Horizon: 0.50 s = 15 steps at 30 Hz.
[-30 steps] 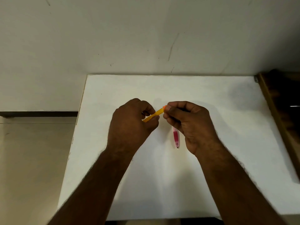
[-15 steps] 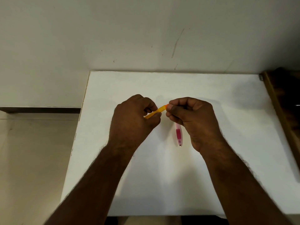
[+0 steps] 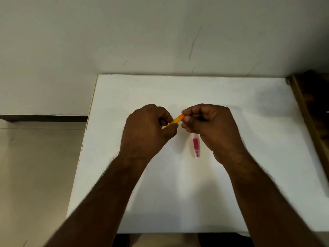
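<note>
A slim orange-yellow pen point(image 3: 175, 120) spans the gap between my two hands above the white table point(image 3: 249, 139). My left hand point(image 3: 147, 129) grips its lower end with curled fingers. My right hand point(image 3: 211, 127) pinches its upper orange end between thumb and fingertips. Most of the pen is hidden inside my fists. A pink pen point(image 3: 196, 146) with a clear barrel lies on the table just under my right hand, tip pointing toward me; its far end is covered by that hand.
The table stands against a pale wall point(image 3: 160, 41). A dark wooden piece of furniture point(image 3: 313, 104) runs along the table's right edge. Tiled floor point(image 3: 35, 175) lies to the left, below the table's left edge.
Both hands keep hold of the orange pen. The pink pen stays on the table. The view has shifted slightly, so everything sits a little further right in the picture.
</note>
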Tool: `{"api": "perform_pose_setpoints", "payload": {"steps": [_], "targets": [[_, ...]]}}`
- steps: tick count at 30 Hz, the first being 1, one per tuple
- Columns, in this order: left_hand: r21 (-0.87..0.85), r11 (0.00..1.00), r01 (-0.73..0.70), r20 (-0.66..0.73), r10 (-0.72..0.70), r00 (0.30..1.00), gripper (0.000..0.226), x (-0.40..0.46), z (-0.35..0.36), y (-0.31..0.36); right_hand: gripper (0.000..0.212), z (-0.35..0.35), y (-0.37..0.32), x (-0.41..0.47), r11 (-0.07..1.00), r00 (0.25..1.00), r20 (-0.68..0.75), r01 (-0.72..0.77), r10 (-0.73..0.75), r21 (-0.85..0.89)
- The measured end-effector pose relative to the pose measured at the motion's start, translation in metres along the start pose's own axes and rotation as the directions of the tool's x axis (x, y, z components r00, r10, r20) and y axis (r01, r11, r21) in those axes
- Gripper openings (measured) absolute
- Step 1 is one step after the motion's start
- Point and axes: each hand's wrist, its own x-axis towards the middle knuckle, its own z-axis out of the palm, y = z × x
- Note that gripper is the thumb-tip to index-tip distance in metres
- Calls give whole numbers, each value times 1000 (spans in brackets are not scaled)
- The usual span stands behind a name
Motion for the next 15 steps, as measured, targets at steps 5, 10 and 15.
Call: {"api": "perform_pose_setpoints", "payload": {"steps": [5,10,15], "targets": [[-40,976,213,22,-212,977,17,1,5,-3,33,12,1,-5,955,992,74,116,-99,-272],[-22,957,289,-2,-289,957,21,0,6,-6,69,25,3,-11,864,961,241,235,-137,-445],[49,950,309,-6,-309,951,20,-1,13,-6,90,35,6,-18,713,931,312,351,-192,-607]]}}
